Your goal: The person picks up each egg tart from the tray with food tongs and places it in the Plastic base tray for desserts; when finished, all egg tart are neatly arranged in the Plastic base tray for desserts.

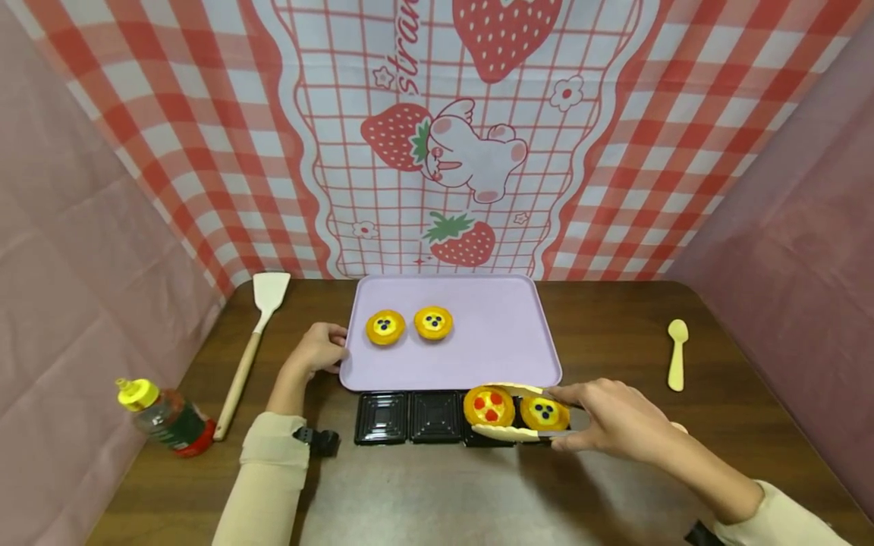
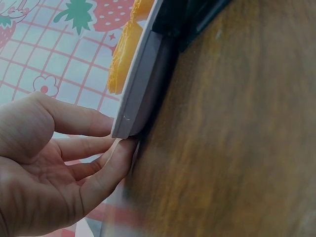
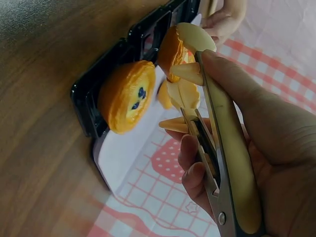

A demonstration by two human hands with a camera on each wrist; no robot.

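Note:
My left hand (image 1: 317, 350) holds the left edge of a lilac tray (image 1: 492, 334); its fingers (image 2: 84, 121) pinch the rim in the left wrist view. Two egg tarts with dark blue dots lie on that tray, one tart (image 1: 385, 327) left of the other tart (image 1: 433, 323). My right hand (image 1: 617, 421) grips tongs (image 3: 229, 143) with cream scalloped tips. Between those tips is an egg tart with red dots (image 1: 488, 407), over the third compartment of a black plastic box (image 1: 437, 417). A blue-dotted tart (image 3: 126, 98) sits in the box's rightmost compartment.
At the left lies a white spatula (image 1: 271, 290) with a wooden handle, beside a squeeze bottle (image 1: 171, 417) with a yellow cap. A pale yellow spoon (image 1: 677, 356) lies at the right. A checked strawberry cloth (image 1: 594, 189) hangs behind the table.

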